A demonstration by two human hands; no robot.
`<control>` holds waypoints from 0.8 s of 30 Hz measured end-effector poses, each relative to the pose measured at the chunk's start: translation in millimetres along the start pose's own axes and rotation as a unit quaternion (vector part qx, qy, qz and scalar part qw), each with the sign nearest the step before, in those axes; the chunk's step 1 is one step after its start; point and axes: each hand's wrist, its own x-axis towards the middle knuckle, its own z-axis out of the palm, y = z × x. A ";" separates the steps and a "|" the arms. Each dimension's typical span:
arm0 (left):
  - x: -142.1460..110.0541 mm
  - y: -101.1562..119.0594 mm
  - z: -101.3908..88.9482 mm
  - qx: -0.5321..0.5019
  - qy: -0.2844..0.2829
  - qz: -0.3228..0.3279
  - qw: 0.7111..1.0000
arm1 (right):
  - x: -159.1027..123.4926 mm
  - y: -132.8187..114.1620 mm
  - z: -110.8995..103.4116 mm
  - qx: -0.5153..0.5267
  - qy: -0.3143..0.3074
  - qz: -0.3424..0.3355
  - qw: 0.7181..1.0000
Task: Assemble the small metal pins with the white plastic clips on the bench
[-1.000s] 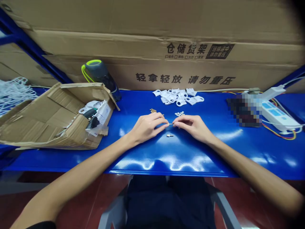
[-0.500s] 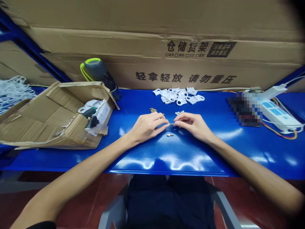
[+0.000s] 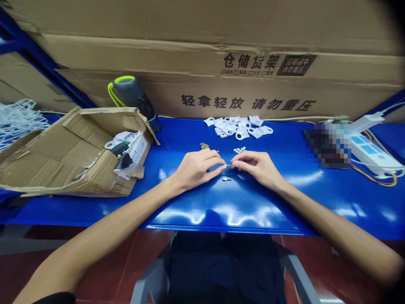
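My left hand (image 3: pixel 200 170) pinches one end of a thin, pin-like metal piece (image 3: pixel 228 165) between thumb and fingertips. At its other end, the thumb and index finger of my right hand (image 3: pixel 257 167) are pressed together on it. The piece is too small for its exact kind to show. Just below, a similar small piece (image 3: pixel 227 179) with a pale head and thin shank lies on the blue tabletop. Several brass-coloured small parts (image 3: pixel 204 146) lie behind my left hand, partly covered by it. A little pile of tiny white parts (image 3: pixel 239 150) sits behind my right fingers.
White flat pieces with round holes (image 3: pixel 238 126) are heaped at the back. To the left stand an open cardboard box (image 3: pixel 72 139) with odds and ends and a dark bottle (image 3: pixel 134 99). A power strip (image 3: pixel 373 154) with cables lies right. Large cardboard (image 3: pixel 190 55) backs the table.
The view has shifted very slightly. Both hands keep their pinch on the thin piece, and the loose parts lie as before.
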 end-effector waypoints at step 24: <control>-1.6 -3.6 0.8 -0.018 -0.026 -0.003 0.999 | -5.3 0.3 3.4 -0.158 -0.012 -0.136 0.978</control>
